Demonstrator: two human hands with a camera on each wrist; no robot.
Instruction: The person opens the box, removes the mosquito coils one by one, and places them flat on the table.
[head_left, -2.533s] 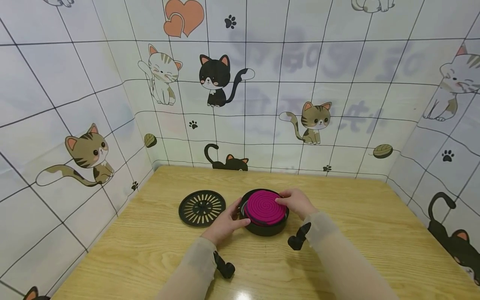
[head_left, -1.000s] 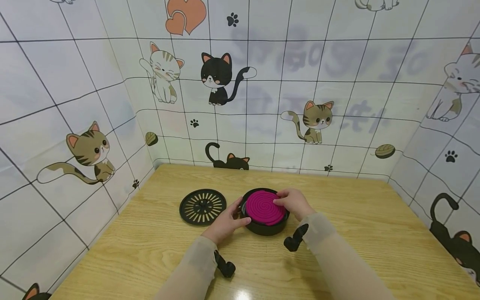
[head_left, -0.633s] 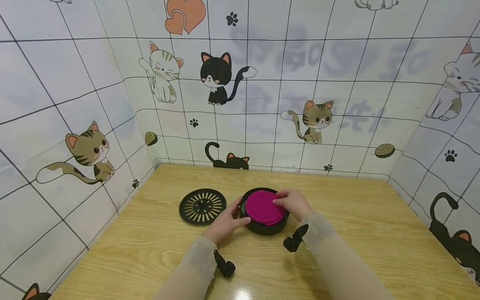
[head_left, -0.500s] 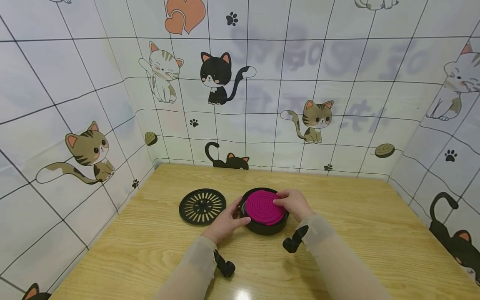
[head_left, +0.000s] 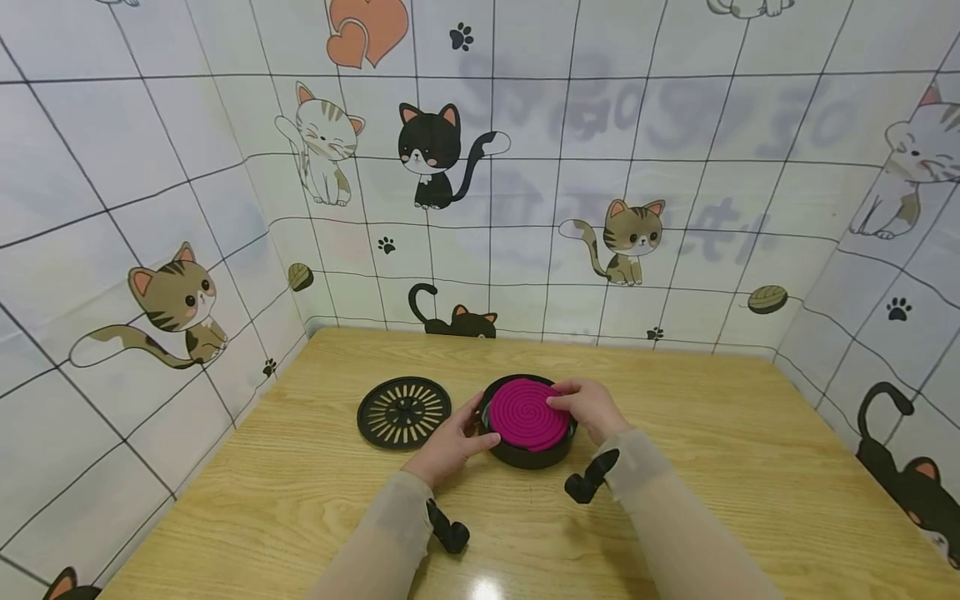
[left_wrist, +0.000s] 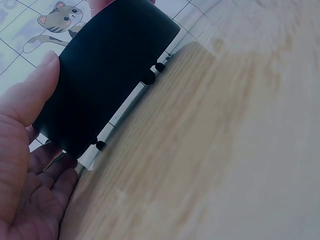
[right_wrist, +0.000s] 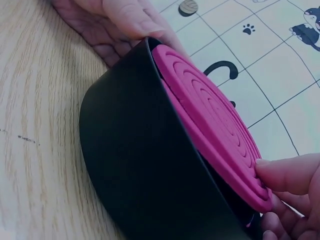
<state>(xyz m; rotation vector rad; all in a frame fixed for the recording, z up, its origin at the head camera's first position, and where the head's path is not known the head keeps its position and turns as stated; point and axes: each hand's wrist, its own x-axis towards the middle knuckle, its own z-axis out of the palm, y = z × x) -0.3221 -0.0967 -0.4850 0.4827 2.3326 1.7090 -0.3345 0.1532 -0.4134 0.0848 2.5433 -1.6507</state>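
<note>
A round black mosquito coil holder (head_left: 531,456) stands on the table with a magenta mosquito coil (head_left: 527,414) in its mouth. My left hand (head_left: 448,447) grips the holder's left side, thumb at the front and fingers behind. In the left wrist view small feet show under the holder (left_wrist: 107,65). The thumb and fingers of my right hand (head_left: 592,410) pinch the coil's right edge. Seen from the right wrist, the coil (right_wrist: 215,120) looks like two stacked layers, standing a little above the holder's rim on the right-hand side. The holder's inside is mostly hidden under it.
Left of the holder, a black slotted lid (head_left: 386,427) with a small centre knob lies flat on the wooden table (head_left: 300,500). A wall covering (head_left: 525,275) printed with cats encloses the table's back and sides. Black camera mounts hang from both wrists.
The magenta coil has tipped flatter in the holder; the dark edge once visible at its front left is now covered. My right hand moved slightly left with it. The left hand keeps its grip.
</note>
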